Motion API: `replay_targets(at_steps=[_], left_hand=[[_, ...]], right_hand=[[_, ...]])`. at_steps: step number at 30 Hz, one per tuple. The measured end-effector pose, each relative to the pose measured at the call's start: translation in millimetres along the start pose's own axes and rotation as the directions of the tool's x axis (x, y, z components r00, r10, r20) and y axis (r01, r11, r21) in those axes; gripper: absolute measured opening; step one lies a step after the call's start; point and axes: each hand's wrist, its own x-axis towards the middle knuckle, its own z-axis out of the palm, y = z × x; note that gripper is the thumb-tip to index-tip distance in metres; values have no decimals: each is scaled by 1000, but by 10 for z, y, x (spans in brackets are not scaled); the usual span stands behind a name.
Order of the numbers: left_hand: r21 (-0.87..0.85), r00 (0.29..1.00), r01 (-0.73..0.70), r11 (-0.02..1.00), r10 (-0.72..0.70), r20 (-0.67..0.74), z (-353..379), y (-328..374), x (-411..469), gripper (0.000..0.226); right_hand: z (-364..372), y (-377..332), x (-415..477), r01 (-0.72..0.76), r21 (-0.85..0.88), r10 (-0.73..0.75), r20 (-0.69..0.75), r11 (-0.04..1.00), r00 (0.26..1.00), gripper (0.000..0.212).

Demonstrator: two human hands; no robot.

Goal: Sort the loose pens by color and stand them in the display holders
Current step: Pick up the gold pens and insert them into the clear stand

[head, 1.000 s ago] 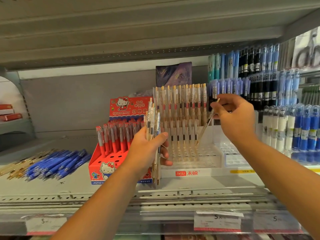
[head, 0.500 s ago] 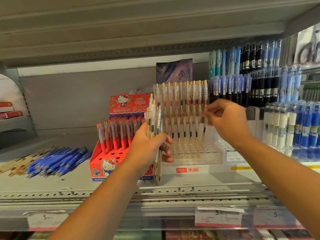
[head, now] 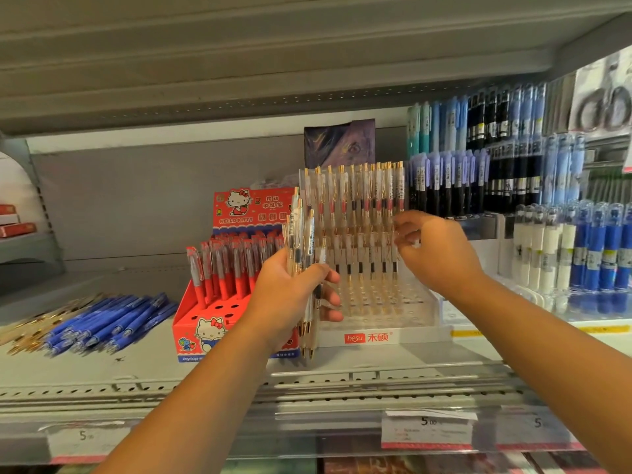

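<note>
My left hand (head: 290,295) grips a bunch of clear gold-trimmed pens (head: 302,241) upright in front of the clear tiered holder (head: 379,306). Two back rows of that holder hold the same clear pens (head: 355,200). My right hand (head: 434,254) is at the right end of the lower row, its fingertips pinching a clear pen (head: 395,258) that stands there. Left of the clear holder, a red Hello Kitty holder (head: 205,323) carries red pens (head: 229,265). Loose blue pens (head: 109,319) and gold pens (head: 34,330) lie on the shelf at the left.
Racks of blue, black and white pens (head: 513,186) fill the right side. A dark card (head: 338,142) stands behind the clear holder. The upper shelf (head: 273,63) hangs close overhead. Price tags (head: 427,429) line the shelf's front rail.
My right hand carried a single clear pen down and left into the holder's lower row. My left hand kept its bunch in place.
</note>
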Motion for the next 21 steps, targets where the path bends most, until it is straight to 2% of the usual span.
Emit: replay_targets(at_steps=[3,5,6,8,10,13,17,21], left_hand=[[6,1000,2,1000,-2,0,8,7,-8,15],[-2,1000,1,1000,-1,-4,19,15,-15,14],[-11,1000,1,1000,-1,-4,23,18,-17,14],[-24,1000,0,1000,0,2,31,23,-18,14],[-27,1000,-6,1000,6,6,34,24,-20,13],[-33,1000,-19,999,19,4,29,22,-21,13],[-47,1000,-8,999,9,29,24,24,-15,12],[-62,998,19,998,-15,62,29,14,-12,18]], right_hand=[[-26,-154,-53,107,-105,-121,-131,989,984,35],[-46,-298,-94,189,5,-187,-121,982,975,31],[-55,-380,-115,194,121,-189,-53,973,981,28],[-45,-538,-167,120,351,-191,175,929,966,25],[10,-643,-220,27,467,-203,331,884,922,29],[71,-720,-267,-94,578,-161,375,811,913,33],[77,-696,-268,-235,675,-98,416,699,904,21],[88,-645,-254,-378,765,-84,487,521,869,15]])
